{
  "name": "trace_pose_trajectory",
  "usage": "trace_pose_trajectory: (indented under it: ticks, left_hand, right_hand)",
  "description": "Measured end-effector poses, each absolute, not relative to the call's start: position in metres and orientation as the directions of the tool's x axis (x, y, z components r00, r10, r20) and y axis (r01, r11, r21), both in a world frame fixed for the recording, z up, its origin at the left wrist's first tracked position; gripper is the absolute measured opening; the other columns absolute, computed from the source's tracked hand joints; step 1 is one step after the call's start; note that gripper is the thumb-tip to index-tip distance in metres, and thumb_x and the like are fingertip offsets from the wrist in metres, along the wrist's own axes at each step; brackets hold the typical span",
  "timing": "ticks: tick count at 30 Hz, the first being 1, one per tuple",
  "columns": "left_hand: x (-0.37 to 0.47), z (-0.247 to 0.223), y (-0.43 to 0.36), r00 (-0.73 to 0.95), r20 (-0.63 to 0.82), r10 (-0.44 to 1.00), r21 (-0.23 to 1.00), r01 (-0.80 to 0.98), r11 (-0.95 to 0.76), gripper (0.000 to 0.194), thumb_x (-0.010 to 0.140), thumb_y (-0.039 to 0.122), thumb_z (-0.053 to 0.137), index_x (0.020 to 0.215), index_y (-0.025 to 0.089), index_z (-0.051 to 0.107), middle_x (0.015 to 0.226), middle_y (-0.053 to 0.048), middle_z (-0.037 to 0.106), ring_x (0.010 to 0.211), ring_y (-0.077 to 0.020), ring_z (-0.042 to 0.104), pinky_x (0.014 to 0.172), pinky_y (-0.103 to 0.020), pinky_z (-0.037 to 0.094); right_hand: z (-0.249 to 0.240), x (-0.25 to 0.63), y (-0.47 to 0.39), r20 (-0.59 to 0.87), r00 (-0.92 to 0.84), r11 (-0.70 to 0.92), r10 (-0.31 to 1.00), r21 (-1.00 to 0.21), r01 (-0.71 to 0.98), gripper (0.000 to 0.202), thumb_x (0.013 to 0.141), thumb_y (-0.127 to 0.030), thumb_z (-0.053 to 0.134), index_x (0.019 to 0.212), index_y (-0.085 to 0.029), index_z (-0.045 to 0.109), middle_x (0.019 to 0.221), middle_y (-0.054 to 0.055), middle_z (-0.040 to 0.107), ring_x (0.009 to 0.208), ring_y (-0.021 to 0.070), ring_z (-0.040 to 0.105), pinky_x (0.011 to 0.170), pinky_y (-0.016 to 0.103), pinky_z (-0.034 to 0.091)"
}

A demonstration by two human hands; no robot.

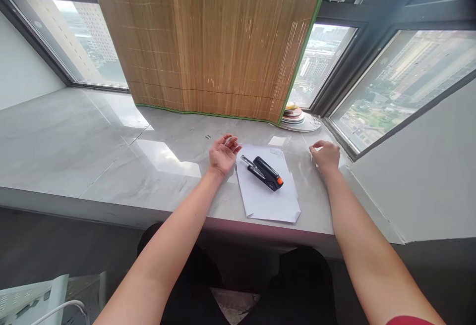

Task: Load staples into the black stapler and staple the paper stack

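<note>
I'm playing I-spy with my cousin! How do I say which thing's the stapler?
Find the pale ledge below the bamboo blind. On it, between the left hand and the right hand, lies white paper. The opened stapler lies on that paper, black with an orange end against the white.

I've a glossy grey-white marbled counter (92, 151) in front of me, w/ thin seams & bright reflections. Directly on it: white paper (269, 203) nr my edge, front corners folded; tiny silvery bits (208, 136) further back; stacked plates (307, 124), far R corner, partly hidden.
</note>
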State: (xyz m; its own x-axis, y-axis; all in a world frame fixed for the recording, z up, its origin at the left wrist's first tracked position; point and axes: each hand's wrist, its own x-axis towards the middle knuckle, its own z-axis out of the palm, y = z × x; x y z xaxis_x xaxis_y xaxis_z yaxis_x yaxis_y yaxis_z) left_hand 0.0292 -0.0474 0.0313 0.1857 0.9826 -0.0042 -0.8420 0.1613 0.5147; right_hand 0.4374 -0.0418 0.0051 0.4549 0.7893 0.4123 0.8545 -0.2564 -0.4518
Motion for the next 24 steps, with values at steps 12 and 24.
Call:
trace_pose_trajectory:
  ticks: [12,24]
  left_hand:
    - [0.029,0.031,-0.050,0.168,-0.021,0.986,0.605,-0.783,0.146,0.020,0.096,0.033,0.056,0.097,0.021,0.071,0.097,-0.009,0.077,0.099,-0.0234,0.074,0.102,-0.042,0.055]
    - [-0.040,0.036,0.015,-0.111,0.135,0.985,0.978,0.172,-0.114,0.013,0.080,0.014,0.071,0.072,0.024,0.069,0.091,-0.012,0.072,0.113,-0.0345,0.067,0.107,-0.048,0.049]
  right_hand:
    - [-0.012,0.439,-0.036,0.440,0.378,-0.174,0.814,-0.437,0.883,0.017,0.081,-0.031,0.062,0.088,-0.021,0.074,0.102,0.012,0.075,0.085,0.0278,0.065,0.092,0.044,0.051]
    - [-0.011,0.443,-0.034,0.454,0.508,-0.213,0.732,-0.556,0.803,0.014,0.080,-0.030,0.059,0.078,-0.021,0.070,0.085,0.011,0.070,0.084,0.0284,0.063,0.089,0.043,0.048]
